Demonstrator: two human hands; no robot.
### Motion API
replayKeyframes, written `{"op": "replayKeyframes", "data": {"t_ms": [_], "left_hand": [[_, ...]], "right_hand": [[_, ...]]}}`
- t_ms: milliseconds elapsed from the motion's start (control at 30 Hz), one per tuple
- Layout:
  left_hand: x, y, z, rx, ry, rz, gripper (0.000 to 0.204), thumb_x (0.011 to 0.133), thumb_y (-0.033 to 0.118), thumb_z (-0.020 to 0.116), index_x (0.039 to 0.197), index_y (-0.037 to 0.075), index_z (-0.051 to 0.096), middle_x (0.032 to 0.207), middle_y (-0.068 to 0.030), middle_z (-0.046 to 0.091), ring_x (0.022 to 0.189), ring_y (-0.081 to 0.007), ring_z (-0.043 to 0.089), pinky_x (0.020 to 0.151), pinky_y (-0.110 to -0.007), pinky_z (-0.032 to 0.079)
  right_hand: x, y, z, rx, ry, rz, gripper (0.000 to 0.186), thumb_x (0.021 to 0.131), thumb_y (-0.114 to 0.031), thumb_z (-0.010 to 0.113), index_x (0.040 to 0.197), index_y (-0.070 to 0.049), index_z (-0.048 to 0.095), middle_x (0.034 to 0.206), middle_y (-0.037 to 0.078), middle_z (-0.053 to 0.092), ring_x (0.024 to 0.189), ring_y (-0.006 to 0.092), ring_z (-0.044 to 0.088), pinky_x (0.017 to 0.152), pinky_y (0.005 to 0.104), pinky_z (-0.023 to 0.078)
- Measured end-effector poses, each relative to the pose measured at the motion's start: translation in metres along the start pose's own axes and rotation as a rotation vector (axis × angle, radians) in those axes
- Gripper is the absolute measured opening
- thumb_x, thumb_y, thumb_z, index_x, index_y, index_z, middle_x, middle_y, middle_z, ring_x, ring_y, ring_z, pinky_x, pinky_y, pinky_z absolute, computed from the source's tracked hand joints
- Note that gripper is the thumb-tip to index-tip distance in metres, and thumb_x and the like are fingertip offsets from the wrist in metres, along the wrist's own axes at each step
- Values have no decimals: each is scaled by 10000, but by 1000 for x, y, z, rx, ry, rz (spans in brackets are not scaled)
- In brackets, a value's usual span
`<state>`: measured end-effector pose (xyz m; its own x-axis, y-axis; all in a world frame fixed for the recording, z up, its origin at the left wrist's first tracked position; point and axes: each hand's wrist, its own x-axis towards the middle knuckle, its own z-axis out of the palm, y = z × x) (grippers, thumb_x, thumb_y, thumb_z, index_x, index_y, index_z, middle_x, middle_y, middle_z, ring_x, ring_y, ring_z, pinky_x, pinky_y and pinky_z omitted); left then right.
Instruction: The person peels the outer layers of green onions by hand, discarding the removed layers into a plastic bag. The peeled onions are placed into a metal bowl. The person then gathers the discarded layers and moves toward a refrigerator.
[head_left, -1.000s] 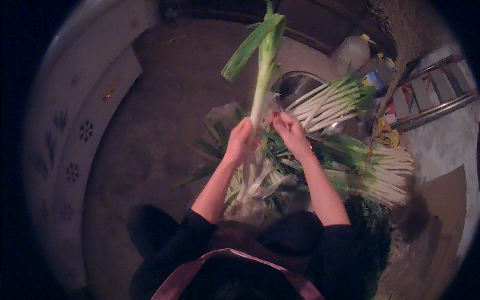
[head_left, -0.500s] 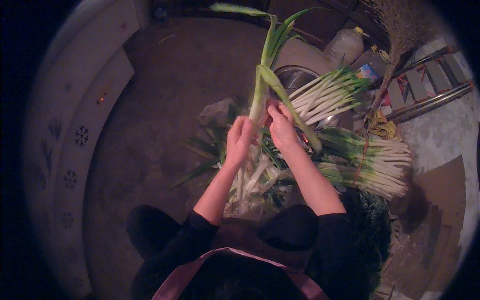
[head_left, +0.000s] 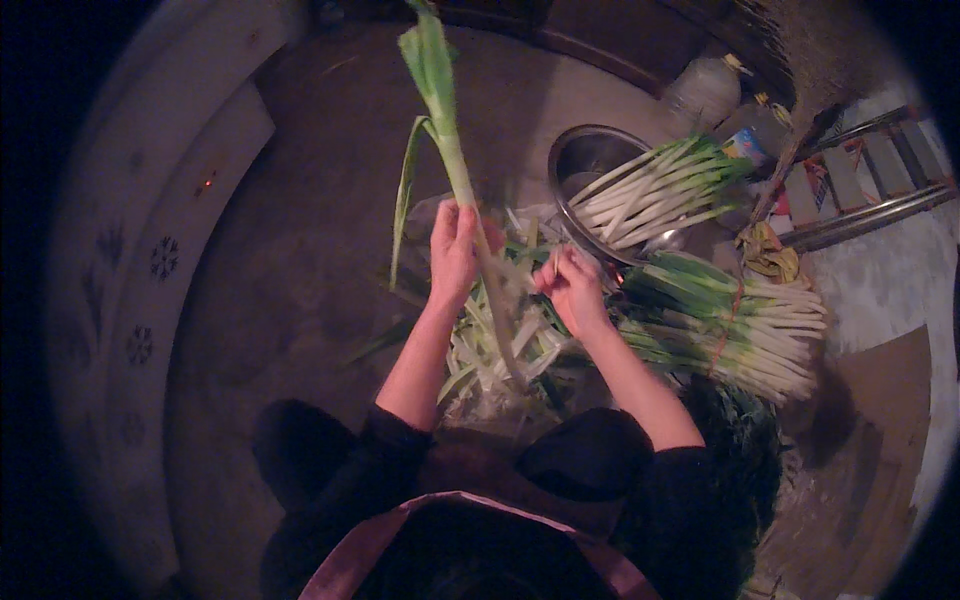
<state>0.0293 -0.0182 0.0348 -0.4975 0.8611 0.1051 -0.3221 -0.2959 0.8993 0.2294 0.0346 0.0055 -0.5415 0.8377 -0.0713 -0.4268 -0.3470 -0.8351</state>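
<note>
Leftward of where they were half a second ago, the left hand (head_left: 455, 250) and the long onion stalk with a white shank and green top (head_left: 452, 160) have swung away from the round, dark metal basin (head_left: 556, 185), and the right hand (head_left: 573, 285), close to the stalk then, now sits apart from it. That left hand grips the stalk around its pale shank, to the left of the basin; the green end points away from the person, while the root end slants down toward the basin's near-left side. One thin leaf, folded over, dangles on the stalk's left (earlier a drooping leaf fell toward the right forearm). Just nearer the person than the basin, the right hand has its fingers curled in toward the thumb, though I cannot tell whether they pinch anything. White-stemmed, green-topped onions (head_left: 645, 195) lie in the basin and across its right rim. Near-right of the basin is a thick bundle of pale-stemmed onions tied with a red band (head_left: 770, 340); near-left is a loose heap of pale and green leaf scraps (head_left: 495, 375). Beyond the basin, to its right, stands a clear plastic jug with a yellow cap (head_left: 705, 90).
</note>
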Motion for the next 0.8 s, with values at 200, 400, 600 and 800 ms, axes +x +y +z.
{"op": "replayKeyframes", "data": {"t_ms": [200, 400, 600, 800], "left_hand": [[22, 30, -40, 30, 124, 39, 256, 1086, 343, 475, 1137, 101, 541, 891, -44, 612, 722, -130, 615, 647, -290, 537], [21, 40, -56, -147, -33, -11, 365, 1088, 396, 426, 1190, 76, 570, 835, -16, 580, 619, -96, 508, 552, -256, 442], [-11, 34, -20, -579, -416, -327, 464, 1077, 470, 380, 1225, 62, 541, 700, -17, 511, 466, -108, 390, 422, -251, 318], [-33, 20, 9, -426, -428, -398, 371, 1048, 448, 493, 1146, 91, 517, 701, -31, 542, 468, -97, 417, 428, -262, 342]], "right_hand": [[-86, 57, -100, -1642, -184, 60, 200, 971, -213, 556, 1069, -38, 556, 846, 176, 669, 806, 382, 670, 722, 512, 512], [-61, 25, -103, -1904, -414, 402, 311, 911, -349, 609, 946, -70, 743, 933, 210, 714, 914, 420, 682, 805, 540, 532], [29, -52, 40, -1128, -220, -220, 350, 995, -361, 617, 1068, -32, 711, 1037, 110, 737, 921, 223, 695, 801, 407, 554], [55, -89, 113, -253, -6, -200, 239, 1015, -292, 642, 1071, -64, 685, 979, -4, 692, 871, 108, 647, 752, 293, 542]]}}
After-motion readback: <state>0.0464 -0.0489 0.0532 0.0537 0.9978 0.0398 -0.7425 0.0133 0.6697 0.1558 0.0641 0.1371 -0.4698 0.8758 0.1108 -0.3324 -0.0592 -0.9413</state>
